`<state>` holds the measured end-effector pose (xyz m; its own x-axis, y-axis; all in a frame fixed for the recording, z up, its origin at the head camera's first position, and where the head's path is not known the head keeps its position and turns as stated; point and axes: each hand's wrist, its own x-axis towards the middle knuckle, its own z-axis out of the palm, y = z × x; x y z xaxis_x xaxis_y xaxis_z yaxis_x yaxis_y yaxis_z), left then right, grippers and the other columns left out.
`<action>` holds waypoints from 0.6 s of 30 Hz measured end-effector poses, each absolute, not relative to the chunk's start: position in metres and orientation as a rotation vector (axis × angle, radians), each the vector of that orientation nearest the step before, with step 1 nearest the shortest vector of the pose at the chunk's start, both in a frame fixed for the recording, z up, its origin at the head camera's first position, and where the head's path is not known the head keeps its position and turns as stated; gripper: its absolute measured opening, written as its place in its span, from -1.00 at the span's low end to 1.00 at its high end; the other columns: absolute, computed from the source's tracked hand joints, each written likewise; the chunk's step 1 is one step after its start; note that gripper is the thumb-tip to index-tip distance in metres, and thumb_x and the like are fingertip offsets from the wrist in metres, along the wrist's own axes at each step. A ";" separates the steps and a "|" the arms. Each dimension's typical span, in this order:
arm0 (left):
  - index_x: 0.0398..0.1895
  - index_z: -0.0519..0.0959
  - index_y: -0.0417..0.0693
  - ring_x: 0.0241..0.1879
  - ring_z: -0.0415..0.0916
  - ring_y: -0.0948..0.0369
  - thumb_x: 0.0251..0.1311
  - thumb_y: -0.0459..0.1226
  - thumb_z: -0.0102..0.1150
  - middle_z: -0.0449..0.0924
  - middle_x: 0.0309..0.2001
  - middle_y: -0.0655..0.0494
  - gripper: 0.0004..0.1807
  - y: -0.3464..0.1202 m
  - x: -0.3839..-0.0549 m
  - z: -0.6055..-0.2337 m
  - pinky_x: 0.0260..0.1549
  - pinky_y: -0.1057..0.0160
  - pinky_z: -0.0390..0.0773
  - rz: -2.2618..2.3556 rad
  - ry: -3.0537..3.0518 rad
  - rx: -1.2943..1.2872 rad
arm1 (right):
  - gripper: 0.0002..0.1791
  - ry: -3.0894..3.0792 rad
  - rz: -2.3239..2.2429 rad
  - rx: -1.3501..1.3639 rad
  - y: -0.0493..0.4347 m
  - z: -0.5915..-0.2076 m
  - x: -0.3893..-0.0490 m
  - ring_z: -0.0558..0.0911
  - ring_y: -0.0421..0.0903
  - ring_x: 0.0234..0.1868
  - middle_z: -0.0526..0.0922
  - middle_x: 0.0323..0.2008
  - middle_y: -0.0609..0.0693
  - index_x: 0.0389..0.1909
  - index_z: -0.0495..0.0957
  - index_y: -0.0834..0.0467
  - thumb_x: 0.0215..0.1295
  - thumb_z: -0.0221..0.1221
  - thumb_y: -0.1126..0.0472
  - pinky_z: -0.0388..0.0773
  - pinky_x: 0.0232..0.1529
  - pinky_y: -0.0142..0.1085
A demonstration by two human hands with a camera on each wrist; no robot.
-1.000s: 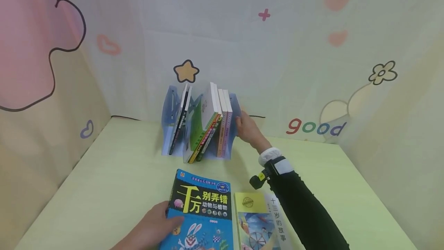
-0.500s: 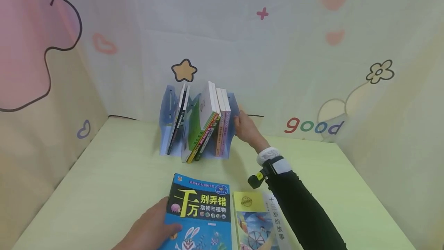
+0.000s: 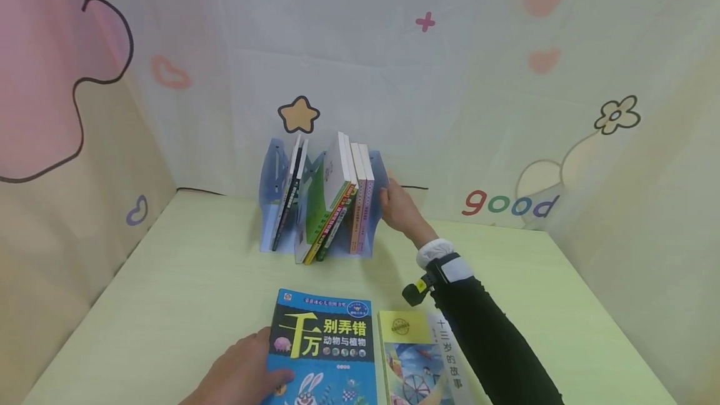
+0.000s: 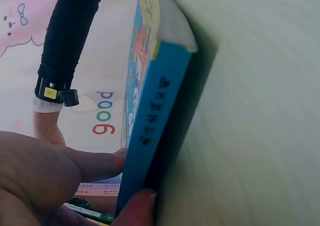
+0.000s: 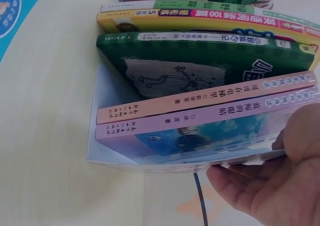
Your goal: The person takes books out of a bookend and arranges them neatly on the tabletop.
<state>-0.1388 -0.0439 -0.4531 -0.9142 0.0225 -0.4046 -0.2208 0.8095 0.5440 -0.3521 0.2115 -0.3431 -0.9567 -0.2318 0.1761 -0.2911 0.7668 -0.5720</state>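
Note:
My left hand [image 3: 239, 367] holds a thick blue-and-black children's book [image 3: 320, 342] by its left edge, thumb on the cover. Its blue spine [image 4: 159, 100] shows between thumb and fingers in the left wrist view, tilted off the table. At the back, my right hand [image 3: 402, 205] grips the right end panel of a pale blue book rack [image 3: 274, 174], thumb inside and fingers outside in the right wrist view. Slim pink and purple books [image 5: 200, 118] stand nearest that panel. Beside them lean a dark green book [image 5: 200, 60] and a yellow one [image 5: 145, 23].
A book with a yellow-and-blue cover [image 3: 416, 361] lies on the table [image 3: 185, 305], right of the blue book and partly under the right forearm. A thin dark-spined book [image 3: 289, 195] leans in the rack's left section. A printed cloth backdrop [image 3: 360, 61] stands close behind.
The blue book in my left hand has come slightly nearer to me, down in the head view. My right hand keeps its grip on the rack, and the rack's books look unchanged.

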 end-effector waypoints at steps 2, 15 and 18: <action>0.34 0.40 -0.42 -0.09 0.54 -0.10 0.01 0.07 0.58 0.58 0.05 -0.26 -0.01 -0.044 -0.139 -0.452 0.12 -0.25 0.54 0.805 2.614 -0.134 | -0.45 -2.866 0.905 0.429 0.211 -0.343 -0.353 0.57 0.23 0.12 0.52 0.17 0.41 0.47 0.14 0.47 0.65 -0.32 0.19 0.48 0.28 0.09; 0.26 0.45 -0.43 -0.19 0.48 -0.04 0.01 0.10 0.57 0.47 -0.14 -0.15 -0.05 -0.048 -0.140 -0.453 -0.02 -0.05 0.65 0.769 2.598 -0.110 | -0.45 -2.876 0.904 0.408 0.209 -0.344 -0.353 0.62 0.29 0.13 0.49 0.21 0.45 0.50 0.10 0.44 0.66 -0.30 0.21 0.68 0.02 0.04; 0.26 0.46 -0.42 -0.19 0.48 -0.04 0.02 0.09 0.57 0.49 -0.13 -0.16 -0.07 -0.048 -0.140 -0.451 0.00 -0.09 0.65 0.750 2.599 -0.116 | -0.44 -2.879 0.915 0.395 0.209 -0.344 -0.353 0.62 0.29 0.15 0.49 0.23 0.45 0.52 0.08 0.42 0.67 -0.30 0.20 0.69 0.00 0.03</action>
